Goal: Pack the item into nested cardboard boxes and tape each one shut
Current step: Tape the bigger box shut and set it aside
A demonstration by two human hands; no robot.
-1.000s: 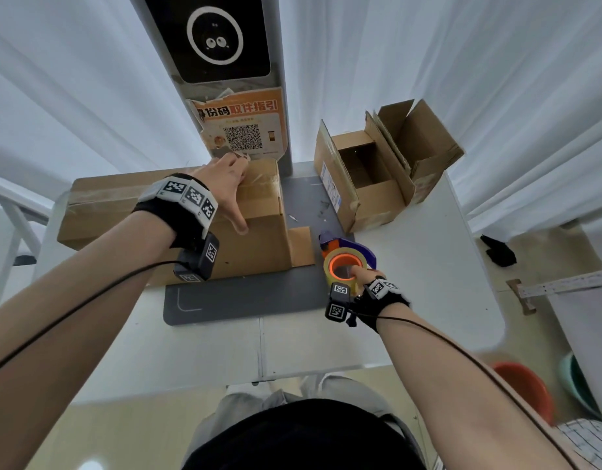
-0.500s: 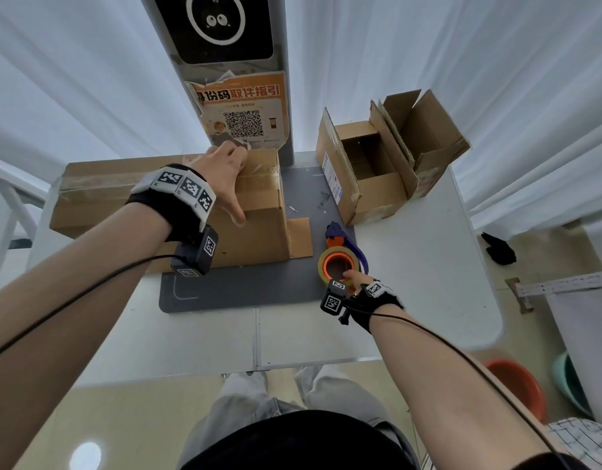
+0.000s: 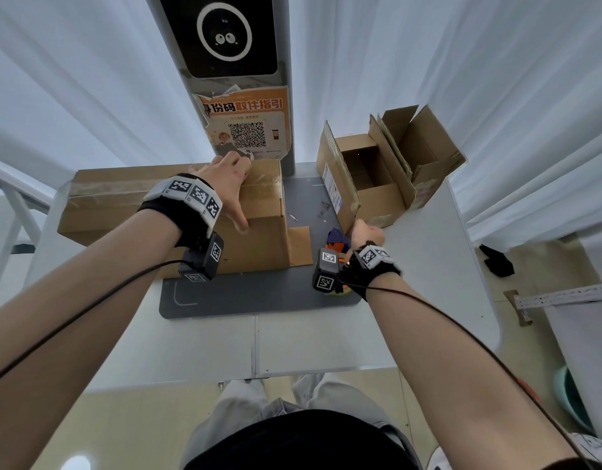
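Cardboard long box [image 3: 123,205] lies taped shut on the grey mat [image 3: 245,300], long axis running left-right, its end facing the open small boxes [image 3: 371,184] on the right. Your left hand [image 3: 225,184] rests flat on its top, fingers spread. Your right hand [image 3: 365,232] curls around the tape dispenser [image 3: 335,237], mostly hidden behind your wrist, between the two boxes.

Bare forearms, black wrist straps with white square-coded tags, black cabled modules, grey trousers
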